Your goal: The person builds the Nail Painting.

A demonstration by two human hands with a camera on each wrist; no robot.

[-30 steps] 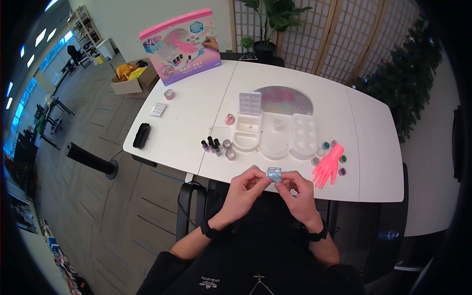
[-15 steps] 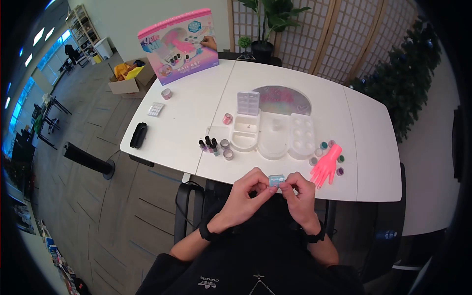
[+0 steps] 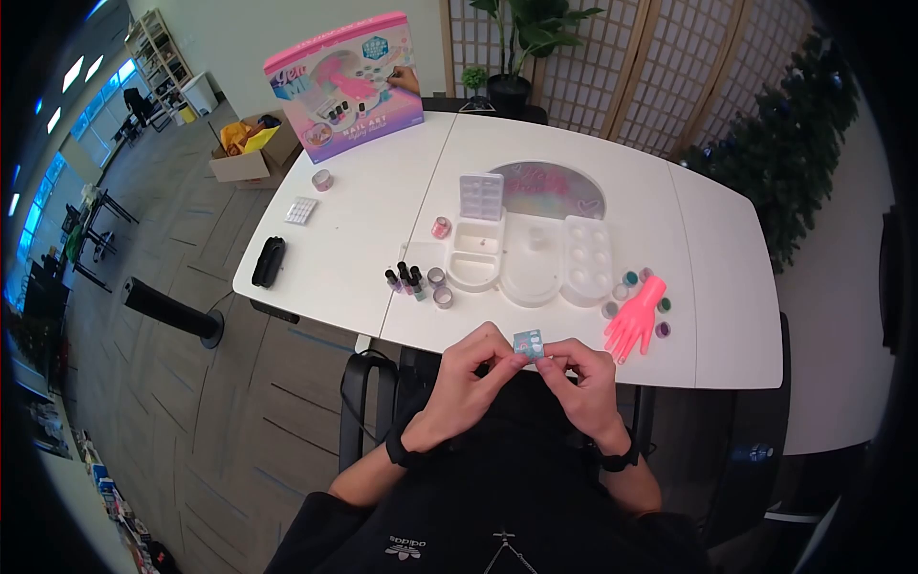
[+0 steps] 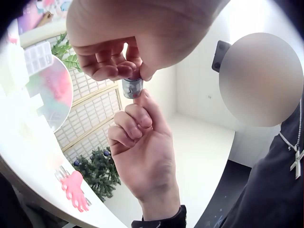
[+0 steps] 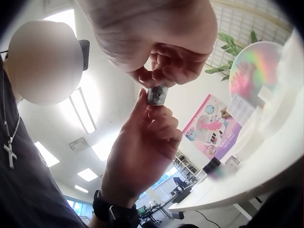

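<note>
The left hand (image 3: 464, 387) and right hand (image 3: 585, 387) pinch opposite ends of a small blue patterned piece (image 3: 529, 344), likely a curled sheet, fingers closed on it. Uneven tugging could crease it; a slack pinch could drop it off the bench's (image 3: 727, 330) near edge.

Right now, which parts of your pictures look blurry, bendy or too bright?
Head view: the table bows and the picture's corners go black. Left wrist view: the table washes out nearly white. Right wrist view: ceiling lights glare, polish bottles blur.
</note>
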